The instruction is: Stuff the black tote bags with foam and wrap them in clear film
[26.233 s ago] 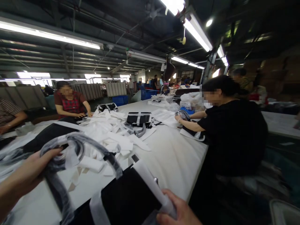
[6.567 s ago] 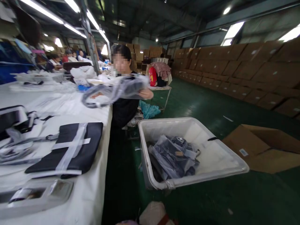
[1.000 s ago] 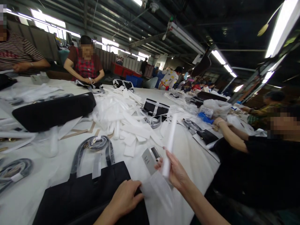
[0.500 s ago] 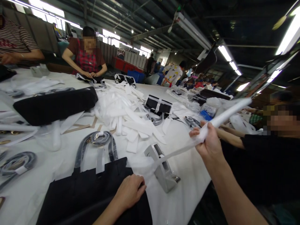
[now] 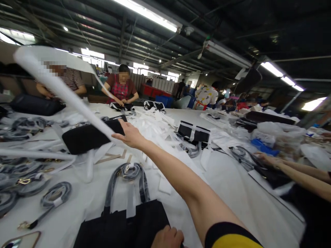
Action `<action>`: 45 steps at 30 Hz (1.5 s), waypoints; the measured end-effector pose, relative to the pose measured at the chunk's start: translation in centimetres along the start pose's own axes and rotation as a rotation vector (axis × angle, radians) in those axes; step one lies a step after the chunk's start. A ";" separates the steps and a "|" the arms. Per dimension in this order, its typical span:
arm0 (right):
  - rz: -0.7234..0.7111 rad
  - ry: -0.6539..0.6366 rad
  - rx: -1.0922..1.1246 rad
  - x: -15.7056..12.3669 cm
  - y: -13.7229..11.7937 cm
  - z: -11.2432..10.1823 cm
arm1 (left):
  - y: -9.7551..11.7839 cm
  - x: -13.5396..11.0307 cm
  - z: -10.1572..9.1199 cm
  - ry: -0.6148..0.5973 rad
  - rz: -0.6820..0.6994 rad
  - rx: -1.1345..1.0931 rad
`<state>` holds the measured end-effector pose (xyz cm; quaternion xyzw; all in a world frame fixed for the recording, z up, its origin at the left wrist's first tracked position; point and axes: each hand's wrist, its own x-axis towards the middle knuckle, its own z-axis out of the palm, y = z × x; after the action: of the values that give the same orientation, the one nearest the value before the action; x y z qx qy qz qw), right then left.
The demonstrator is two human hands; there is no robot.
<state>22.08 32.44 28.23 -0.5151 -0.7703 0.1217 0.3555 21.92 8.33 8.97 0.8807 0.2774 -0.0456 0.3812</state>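
A black handbag [image 5: 124, 227] lies at the bottom, its wrapped handles [image 5: 144, 182] upward and a coiled strap [image 5: 130, 171] between them. My left hand [image 5: 168, 237] is on its right side with curled fingers, partly cut off by the frame edge. My right hand [image 5: 130, 132] reaches far across the table, thumb and fingers apart. A long white foam roll [image 5: 64, 93] slants up and left from its thumb, its loose sheet [image 5: 74, 60] flaring at the far end. Behind that hand rests a black padded bag piece [image 5: 85, 139].
White foam strips [image 5: 157, 120] are heaped mid-table. Coiled wrapped straps [image 5: 57, 194] lie at left, a phone [image 5: 23, 240] at lower left. A strapped black bag [image 5: 193, 132] stands beyond. Co-workers sit opposite; another person's hands [image 5: 269, 160] work at right.
My right hand has swung from the right across to the left, and the foam roll now points up-left, away from its fingers. The view has turned right. My left hand stays on the handbag.
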 end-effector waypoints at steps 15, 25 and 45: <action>1.089 -0.131 -0.470 -38.9 8.8 -9.3 | -1.0 -0.9 2.2 0.248 0.164 0.094; 0.983 -0.217 -0.633 -40.0 9.4 -9.1 | -1.2 -1.4 1.9 0.273 0.134 0.163; 0.425 -0.481 -0.017 -34.6 3.4 1.8 | -7.0 -17.2 -3.6 0.331 -0.456 0.340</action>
<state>30.77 3.77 10.43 -0.6240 -0.7084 0.3051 0.1253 3.28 6.93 12.00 0.8423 0.5142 -0.0319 0.1582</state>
